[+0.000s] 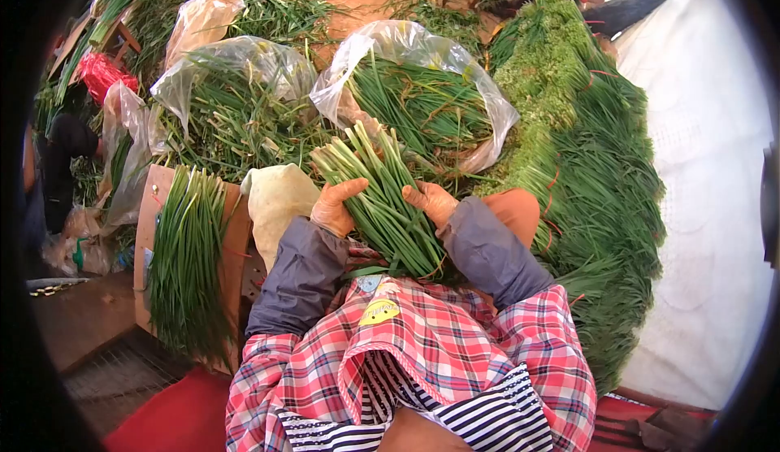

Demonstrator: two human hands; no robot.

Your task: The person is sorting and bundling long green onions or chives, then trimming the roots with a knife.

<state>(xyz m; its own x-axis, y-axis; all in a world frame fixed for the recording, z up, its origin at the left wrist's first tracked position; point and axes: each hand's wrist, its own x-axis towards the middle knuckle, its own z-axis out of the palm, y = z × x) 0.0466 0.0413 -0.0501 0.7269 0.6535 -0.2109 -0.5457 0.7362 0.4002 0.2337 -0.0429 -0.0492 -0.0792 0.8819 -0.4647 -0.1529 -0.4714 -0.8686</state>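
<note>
A bunch of green garlic chives (pixel 382 200) lies across my lap, pale cut ends pointing up and away, leaf tips toward my body. My left hand (pixel 335 206) grips its left side, thumb laid over the stalks and the other fingers hidden. From the right, my right hand (pixel 433 202) holds the same bunch, its thumb on top and its fingers mostly out of sight behind the leaves. Left of my knee, another chive bundle (pixel 191 257) rests on a wooden board (pixel 150 208).
Straight ahead sits an open clear plastic bag (pixel 487 98) of loose chives, with a second bag (pixel 280 66) beside it. A long pile of tied chive bundles (pixel 605 208) runs down my right, along a white sheet (pixel 707 167). Other people sit at the edges.
</note>
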